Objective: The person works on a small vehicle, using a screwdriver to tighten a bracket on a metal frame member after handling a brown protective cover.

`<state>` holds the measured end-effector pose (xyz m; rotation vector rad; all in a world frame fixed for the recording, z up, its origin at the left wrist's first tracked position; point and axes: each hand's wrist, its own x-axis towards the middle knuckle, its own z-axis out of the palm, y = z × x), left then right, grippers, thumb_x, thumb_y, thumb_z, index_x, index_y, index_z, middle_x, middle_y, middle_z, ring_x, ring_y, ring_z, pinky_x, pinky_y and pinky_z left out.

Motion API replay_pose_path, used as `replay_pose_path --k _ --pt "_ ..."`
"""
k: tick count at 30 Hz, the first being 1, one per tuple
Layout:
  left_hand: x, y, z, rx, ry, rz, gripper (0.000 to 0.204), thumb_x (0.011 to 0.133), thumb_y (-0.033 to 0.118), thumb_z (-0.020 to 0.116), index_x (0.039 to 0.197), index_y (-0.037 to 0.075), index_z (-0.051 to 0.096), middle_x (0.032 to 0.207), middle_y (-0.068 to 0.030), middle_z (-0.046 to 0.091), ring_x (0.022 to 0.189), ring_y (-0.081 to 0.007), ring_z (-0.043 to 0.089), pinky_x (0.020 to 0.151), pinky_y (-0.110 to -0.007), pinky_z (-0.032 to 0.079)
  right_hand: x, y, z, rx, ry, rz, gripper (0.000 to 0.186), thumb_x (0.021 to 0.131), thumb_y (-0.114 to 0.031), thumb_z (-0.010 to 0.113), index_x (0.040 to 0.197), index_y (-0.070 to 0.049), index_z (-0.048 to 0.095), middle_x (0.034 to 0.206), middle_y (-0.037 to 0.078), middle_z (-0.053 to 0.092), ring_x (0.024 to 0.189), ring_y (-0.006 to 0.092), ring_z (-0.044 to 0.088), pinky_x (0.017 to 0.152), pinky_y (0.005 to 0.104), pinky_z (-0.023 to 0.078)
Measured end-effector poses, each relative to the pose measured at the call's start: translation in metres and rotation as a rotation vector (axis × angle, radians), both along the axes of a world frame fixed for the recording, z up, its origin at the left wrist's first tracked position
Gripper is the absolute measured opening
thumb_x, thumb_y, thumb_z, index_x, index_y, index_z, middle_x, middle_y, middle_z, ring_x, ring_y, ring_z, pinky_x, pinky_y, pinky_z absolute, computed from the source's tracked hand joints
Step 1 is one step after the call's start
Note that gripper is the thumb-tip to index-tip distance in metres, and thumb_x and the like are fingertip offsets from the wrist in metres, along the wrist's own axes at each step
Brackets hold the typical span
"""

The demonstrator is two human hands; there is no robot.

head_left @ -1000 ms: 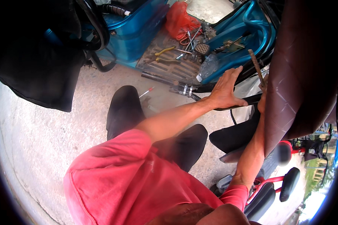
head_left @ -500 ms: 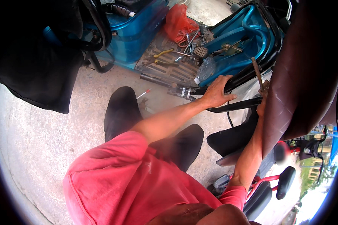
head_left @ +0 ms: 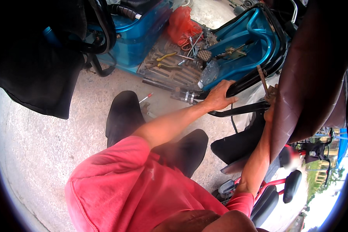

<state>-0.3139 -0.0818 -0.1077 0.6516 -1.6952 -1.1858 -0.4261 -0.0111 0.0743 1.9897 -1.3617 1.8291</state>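
My left hand (head_left: 218, 96) is closed over a black frame tube (head_left: 246, 83) at the edge of a blue electric scooter. Its thumb lies on the near side of the tube. Farther right, my right hand (head_left: 269, 110) grips a rusty tool with a rod-like brown shaft (head_left: 262, 79) that points up and away from me. A brown quilted cover (head_left: 297, 96) hides part of this hand, and the tool's exact kind cannot be made out. Below both hands runs a second black tube (head_left: 236, 111).
Pliers with yellow handles (head_left: 167, 57), a red plastic bag (head_left: 183, 25), a clear plastic bottle (head_left: 209, 73) and several metal tools lie on the scooter's footboard (head_left: 181, 75). A red-tipped screwdriver (head_left: 146, 97) is on the concrete by my knee. A red-framed vehicle (head_left: 272, 185) stands at lower right.
The whole view has shifted slightly to the left. My left thumb has drawn in a little toward the tube. The right hand keeps its grip on the tool in nearly the same place.
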Motion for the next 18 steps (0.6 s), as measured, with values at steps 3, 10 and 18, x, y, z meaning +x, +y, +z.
replay_pose_path --k 3,10,18 --pt "0.001 -0.001 -0.003 -0.008 -0.002 -0.01 0.068 0.08 0.033 0.073 0.134 0.001 0.046 0.122 -0.0199 0.051 0.119 -0.0368 0.049 0.101 -0.042 0.04 0.0 0.001 0.0 0.005 0.004 0.0 0.071 0.081 -0.067 0.049 0.101 -0.001 0.061 0.086 0.01 0.058 0.075 0.0177 0.051 0.066 0.0283 0.037" --pt "0.015 -0.005 0.008 0.034 -0.023 -0.099 0.072 0.08 0.033 0.073 0.137 0.001 0.044 0.128 -0.0211 0.049 0.123 -0.0371 0.047 0.106 -0.042 0.037 0.004 0.004 0.0 0.022 0.023 0.0 0.072 0.081 -0.069 0.048 0.1 -0.001 0.062 0.084 0.01 0.058 0.073 0.0169 0.051 0.064 0.0277 0.036" --pt "0.039 0.02 0.094 0.207 0.716 -0.598 0.058 0.092 0.027 0.065 0.14 0.002 0.043 0.128 -0.0121 0.053 0.117 -0.0221 0.054 0.097 -0.036 0.046 0.008 0.006 0.003 0.046 0.058 0.0 0.074 0.08 -0.071 0.048 0.097 -0.001 0.063 0.082 0.009 0.057 0.071 0.0159 0.049 0.062 0.027 0.034"
